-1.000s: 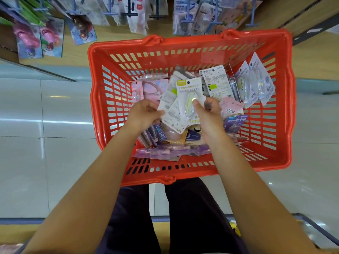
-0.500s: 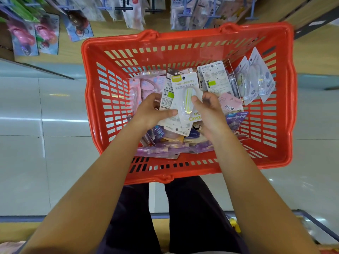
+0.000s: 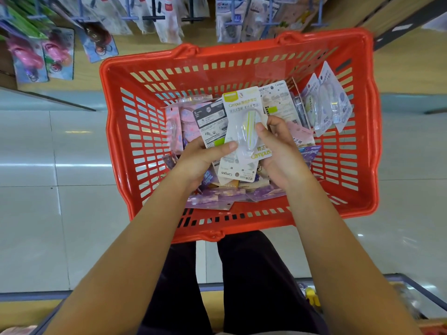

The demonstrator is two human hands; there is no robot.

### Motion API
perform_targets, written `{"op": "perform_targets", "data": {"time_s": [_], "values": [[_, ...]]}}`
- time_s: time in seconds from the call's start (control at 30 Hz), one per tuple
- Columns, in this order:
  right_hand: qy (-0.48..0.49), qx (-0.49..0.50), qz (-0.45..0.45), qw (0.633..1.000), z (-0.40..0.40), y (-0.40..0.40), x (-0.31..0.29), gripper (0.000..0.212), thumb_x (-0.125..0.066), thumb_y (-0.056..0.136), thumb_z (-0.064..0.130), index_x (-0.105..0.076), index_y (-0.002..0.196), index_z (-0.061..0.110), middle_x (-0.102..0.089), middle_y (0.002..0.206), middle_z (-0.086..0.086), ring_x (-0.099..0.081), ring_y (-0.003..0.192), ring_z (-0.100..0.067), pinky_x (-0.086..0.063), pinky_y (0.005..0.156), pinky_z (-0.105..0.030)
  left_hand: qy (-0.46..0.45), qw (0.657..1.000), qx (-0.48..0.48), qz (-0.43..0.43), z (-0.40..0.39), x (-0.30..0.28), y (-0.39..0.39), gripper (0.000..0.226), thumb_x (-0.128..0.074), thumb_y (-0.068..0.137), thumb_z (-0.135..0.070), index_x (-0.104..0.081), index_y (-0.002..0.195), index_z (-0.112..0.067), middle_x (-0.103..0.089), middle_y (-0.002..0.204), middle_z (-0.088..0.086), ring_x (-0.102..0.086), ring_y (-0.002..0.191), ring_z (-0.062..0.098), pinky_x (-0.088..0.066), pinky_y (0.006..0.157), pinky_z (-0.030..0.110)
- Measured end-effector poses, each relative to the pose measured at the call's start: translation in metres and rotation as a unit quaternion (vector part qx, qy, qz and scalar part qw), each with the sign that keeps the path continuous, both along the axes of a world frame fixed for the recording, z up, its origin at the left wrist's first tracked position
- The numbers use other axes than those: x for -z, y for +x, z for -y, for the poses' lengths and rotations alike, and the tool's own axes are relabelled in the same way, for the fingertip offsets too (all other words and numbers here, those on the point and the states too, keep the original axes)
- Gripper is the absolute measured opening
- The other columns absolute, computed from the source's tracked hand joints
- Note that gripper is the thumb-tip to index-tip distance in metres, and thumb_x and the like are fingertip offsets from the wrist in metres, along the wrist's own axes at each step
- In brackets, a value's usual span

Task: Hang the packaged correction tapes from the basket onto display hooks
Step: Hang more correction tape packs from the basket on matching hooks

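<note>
Packaged correction tapes, flat white cards with clear plastic blisters, are being held fanned in both hands over the red slotted plastic basket [image 3: 116, 122] at the centre of the frame. The front white-and-lime card with its clear oval blister [image 3: 244, 124] is being pinched by the right hand [image 3: 278, 153], thumb on the blister face and fingers curled behind. The grey-and-white cards behind it [image 3: 212, 124] are being gripped by the left hand [image 3: 200, 160], thumb pressed across their lower edge. More pink, purple and pale packs [image 3: 329, 102] are lying loose in the basket beneath and to the right.

Each pack is probably being felt as very light, with thin card that bends easily and a glossy blister that is likely to be slippery under the thumb. A firmer hold is likely to be had on the card's side edges or lower half, so that the top of the card, where any hang hole would sit, is being left free. Hanging display packs [image 3: 167, 18] are being shown blurred along the upper edge of the frame; their hooks are not clearly being made out
</note>
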State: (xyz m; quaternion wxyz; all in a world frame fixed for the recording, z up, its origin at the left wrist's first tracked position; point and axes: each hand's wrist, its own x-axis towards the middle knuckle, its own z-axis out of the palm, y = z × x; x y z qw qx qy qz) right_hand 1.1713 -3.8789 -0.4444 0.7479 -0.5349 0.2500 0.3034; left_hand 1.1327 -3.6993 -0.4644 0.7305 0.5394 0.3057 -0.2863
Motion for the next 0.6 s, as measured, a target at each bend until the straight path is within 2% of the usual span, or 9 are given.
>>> {"op": "perform_targets", "data": {"time_s": [0.13, 0.2, 0.3, 0.37, 0.43, 0.5, 0.6], "values": [[-0.008, 0.020, -0.008, 1.000, 0.006, -0.002, 0.001, 0.011, -0.057, 0.103, 0.012, -0.057, 0.113, 0.017, -0.064, 0.120, -0.008, -0.069, 0.105, -0.023, -0.057, 0.086, -0.043, 0.019, 0.999, -0.035, 0.023, 0.002, 0.000, 0.001, 0.079, -0.093, 0.074, -0.014, -0.052, 0.141, -0.011, -0.072, 0.130, 0.009, -0.070, 0.119, 0.027, -0.057, 0.100, 0.049], [-0.008, 0.021, -0.012, 1.000, 0.006, -0.004, 0.001, 0.012, -0.057, 0.103, 0.015, -0.058, 0.115, 0.018, -0.067, 0.116, -0.005, -0.070, 0.105, -0.023, -0.058, 0.089, -0.043, 0.006, 0.999, -0.028, 0.032, 0.007, -0.003, 0.002, 0.059, -0.085, 0.082, -0.006, -0.058, 0.133, -0.017, -0.075, 0.123, 0.005, -0.072, 0.115, 0.024, -0.059, 0.097, 0.044], [-0.026, 0.006, 0.009, 1.000, 0.001, -0.006, -0.002, 0.022, -0.056, 0.104, 0.019, -0.057, 0.125, 0.017, -0.066, 0.122, -0.006, -0.064, 0.121, -0.031, -0.052, 0.103, -0.052, -0.033, 0.999, -0.018, 0.033, 0.015, -0.012, 0.003, 0.034, -0.072, 0.091, -0.003, -0.066, 0.119, -0.021, -0.079, 0.112, 0.000, -0.075, 0.106, 0.020, -0.061, 0.086, 0.034], [-0.050, 0.000, 0.028, 0.998, 0.000, -0.004, -0.005, 0.028, -0.057, 0.104, 0.018, -0.056, 0.132, 0.014, -0.067, 0.122, -0.004, -0.064, 0.122, -0.028, -0.050, 0.106, -0.052, -0.053, 0.998, -0.018, 0.027, 0.015, -0.014, 0.003, 0.036, -0.073, 0.090, -0.007, -0.065, 0.124, -0.018, -0.078, 0.116, 0.003, -0.074, 0.109, 0.022, -0.061, 0.087, 0.035], [-0.072, 0.008, 0.050, 0.996, 0.002, -0.003, -0.005, 0.031, -0.062, 0.100, 0.019, -0.058, 0.130, 0.012, -0.068, 0.115, -0.002, -0.064, 0.120, -0.030, -0.048, 0.108, -0.054, -0.059, 0.998, -0.009, 0.030, 0.011, -0.014, 0.004, 0.047, -0.075, 0.089, -0.007, -0.061, 0.134, -0.011, -0.074, 0.125, 0.009, -0.071, 0.116, 0.027, -0.060, 0.094, 0.041], [-0.082, 0.024, 0.060, 0.995, 0.006, -0.003, -0.004, 0.032, -0.066, 0.095, 0.022, -0.061, 0.126, 0.014, -0.068, 0.113, -0.003, -0.061, 0.123, -0.036, -0.047, 0.109, -0.056, -0.032, 0.999, -0.002, 0.028, 0.009, -0.012, 0.004, 0.049, -0.072, 0.091, -0.003, -0.059, 0.137, -0.008, -0.072, 0.129, 0.010, -0.069, 0.119, 0.028, -0.056, 0.102, 0.047], [-0.077, 0.052, 0.050, 0.994, 0.008, -0.007, -0.002, 0.026, -0.066, 0.098, 0.016, -0.063, 0.123, 0.016, -0.067, 0.119, -0.007, -0.065, 0.118, -0.028, -0.047, 0.109, -0.054, 0.008, 0.999, -0.031, 0.005, 0.010, -0.010, 0.008, 0.044, -0.072, 0.094, -0.005, -0.061, 0.136, -0.006, -0.072, 0.128, 0.010, -0.069, 0.119, 0.028, -0.052, 0.107, 0.053]]}}
